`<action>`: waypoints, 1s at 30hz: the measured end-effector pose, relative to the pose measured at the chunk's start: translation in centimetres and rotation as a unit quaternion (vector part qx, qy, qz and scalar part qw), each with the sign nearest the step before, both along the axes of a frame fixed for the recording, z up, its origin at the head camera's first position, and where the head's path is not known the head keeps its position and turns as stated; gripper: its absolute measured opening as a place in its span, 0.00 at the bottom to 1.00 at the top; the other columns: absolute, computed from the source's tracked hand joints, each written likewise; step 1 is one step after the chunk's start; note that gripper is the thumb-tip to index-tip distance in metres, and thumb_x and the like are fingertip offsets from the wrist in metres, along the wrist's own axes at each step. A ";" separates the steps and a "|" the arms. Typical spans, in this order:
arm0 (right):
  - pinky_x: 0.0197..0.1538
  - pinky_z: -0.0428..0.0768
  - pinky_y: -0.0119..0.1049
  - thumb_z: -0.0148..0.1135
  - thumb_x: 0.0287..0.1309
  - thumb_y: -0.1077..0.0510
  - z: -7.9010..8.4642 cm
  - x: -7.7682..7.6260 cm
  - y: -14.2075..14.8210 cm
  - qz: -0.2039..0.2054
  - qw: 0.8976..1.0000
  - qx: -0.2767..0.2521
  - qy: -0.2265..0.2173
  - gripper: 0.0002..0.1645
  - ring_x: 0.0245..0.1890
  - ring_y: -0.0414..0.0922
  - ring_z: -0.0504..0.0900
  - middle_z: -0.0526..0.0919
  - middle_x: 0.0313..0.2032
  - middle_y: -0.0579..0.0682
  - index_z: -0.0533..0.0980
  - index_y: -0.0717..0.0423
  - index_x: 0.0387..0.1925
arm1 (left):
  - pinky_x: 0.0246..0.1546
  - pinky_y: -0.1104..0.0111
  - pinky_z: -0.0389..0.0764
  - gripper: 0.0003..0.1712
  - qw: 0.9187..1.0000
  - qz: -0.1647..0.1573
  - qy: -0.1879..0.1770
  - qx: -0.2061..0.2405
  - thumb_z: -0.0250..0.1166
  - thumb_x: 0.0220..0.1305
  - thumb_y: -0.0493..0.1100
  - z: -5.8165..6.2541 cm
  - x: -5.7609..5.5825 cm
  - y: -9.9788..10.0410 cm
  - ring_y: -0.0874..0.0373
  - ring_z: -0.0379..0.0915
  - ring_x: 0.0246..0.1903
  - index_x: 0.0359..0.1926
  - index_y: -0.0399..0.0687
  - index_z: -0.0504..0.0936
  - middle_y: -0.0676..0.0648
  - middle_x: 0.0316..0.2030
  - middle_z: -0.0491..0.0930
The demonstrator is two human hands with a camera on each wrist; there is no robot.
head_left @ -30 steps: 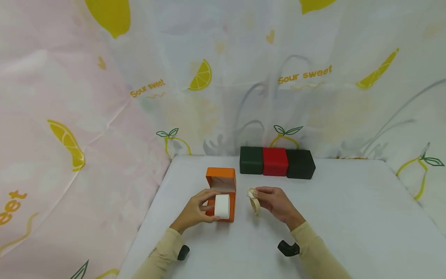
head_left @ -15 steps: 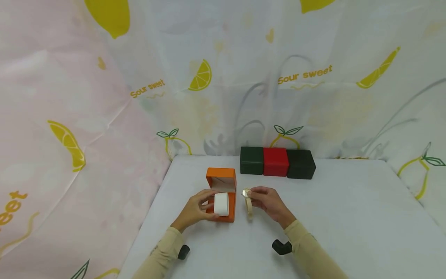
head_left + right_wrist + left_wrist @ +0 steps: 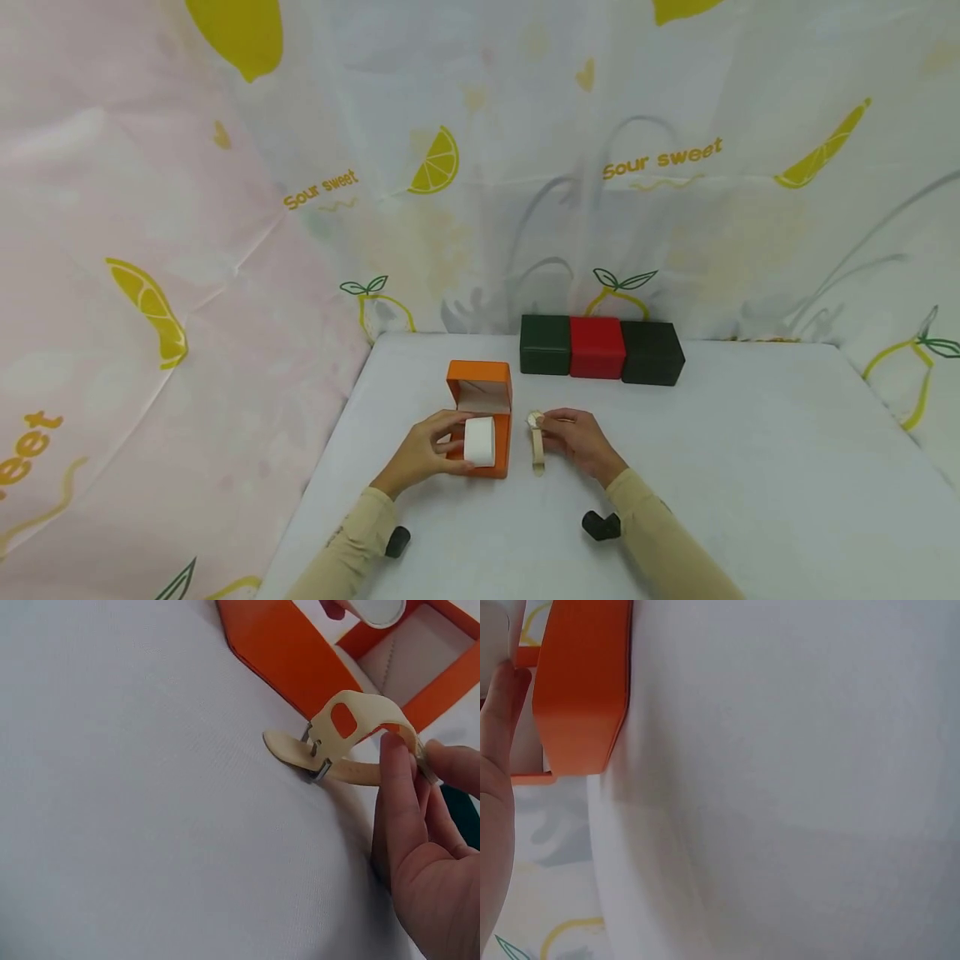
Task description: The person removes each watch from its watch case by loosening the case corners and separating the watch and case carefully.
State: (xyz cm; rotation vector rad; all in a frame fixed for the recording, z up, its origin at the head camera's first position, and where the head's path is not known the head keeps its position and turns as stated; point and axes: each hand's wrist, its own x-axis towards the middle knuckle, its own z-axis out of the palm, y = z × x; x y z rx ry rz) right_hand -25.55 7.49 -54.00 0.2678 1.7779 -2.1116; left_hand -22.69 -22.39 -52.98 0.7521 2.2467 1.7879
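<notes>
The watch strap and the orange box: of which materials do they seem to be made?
Watch strap: possibly leather or soft plastic, matte cream; it curves smoothly. Its buckle looks metallic: shiny grey. Orange box: probably leatherette over stiff board, faintly glossy; its walls are flat, edges rounded.

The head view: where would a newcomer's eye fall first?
Probably the orange box, standing open low in mid-picture, with the left hand holding a white block at its opening. Right of it, the right hand pinches a cream-strapped watch. Farther back on the white table, a dark green box, a red box and a blackish box stand side by side.
</notes>
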 end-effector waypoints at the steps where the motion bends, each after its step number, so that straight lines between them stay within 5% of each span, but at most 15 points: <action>1: 0.46 0.82 0.40 0.69 0.58 0.57 -0.1 -0.1 0.0 0.000 1.000 0.002 0.002 0.24 0.41 0.48 0.82 0.79 0.50 0.60 0.76 0.67 0.52 | 0.52 0.63 0.77 0.46 1.000 0.001 -0.002 -0.001 0.81 0.44 0.40 0.0 0.0 0.0 0.46 0.69 0.60 0.66 0.43 0.71 0.44 0.60 0.69; 10: 0.40 0.84 0.36 0.72 0.55 0.55 -1.0 -0.6 -0.3 0.011 0.990 0.133 0.052 0.19 0.33 0.45 0.85 0.83 0.42 0.55 0.81 0.63 0.44 | 0.53 0.60 0.76 0.45 1.000 -0.002 -0.008 -0.004 0.79 0.44 0.34 2.5 1.2 0.7 0.41 0.68 0.59 0.65 0.33 0.69 0.40 0.60 0.68; 17: 0.33 0.83 0.33 0.72 0.55 0.55 -1.2 -0.7 -0.3 0.020 0.975 0.208 0.074 0.15 0.25 0.44 0.85 0.84 0.31 0.53 0.82 0.63 0.39 | 0.53 0.59 0.77 0.46 1.000 0.002 -0.021 -0.004 0.79 0.44 0.33 2.5 1.3 0.5 0.39 0.68 0.59 0.66 0.31 0.68 0.38 0.61 0.67; 26: 0.23 0.79 0.31 0.71 0.55 0.52 -0.3 -0.5 -0.1 0.064 0.935 0.332 0.104 0.14 0.14 0.41 0.79 0.79 0.19 0.50 0.80 0.61 0.31 | 0.54 0.59 0.76 0.47 1.000 0.002 -0.016 -0.024 0.79 0.46 0.36 2.5 1.2 -0.1 0.39 0.68 0.60 0.66 0.31 0.67 0.36 0.61 0.67; 30: 0.23 0.79 0.31 0.70 0.57 0.50 -0.4 -0.5 -0.1 0.064 0.935 0.333 0.109 0.16 0.14 0.42 0.79 0.78 0.19 0.51 0.80 0.60 0.30 | 0.58 0.56 0.72 0.45 0.998 0.006 0.015 -0.061 0.79 0.47 0.39 2.4 1.1 -0.2 0.43 0.70 0.60 0.66 0.32 0.68 0.38 0.61 0.69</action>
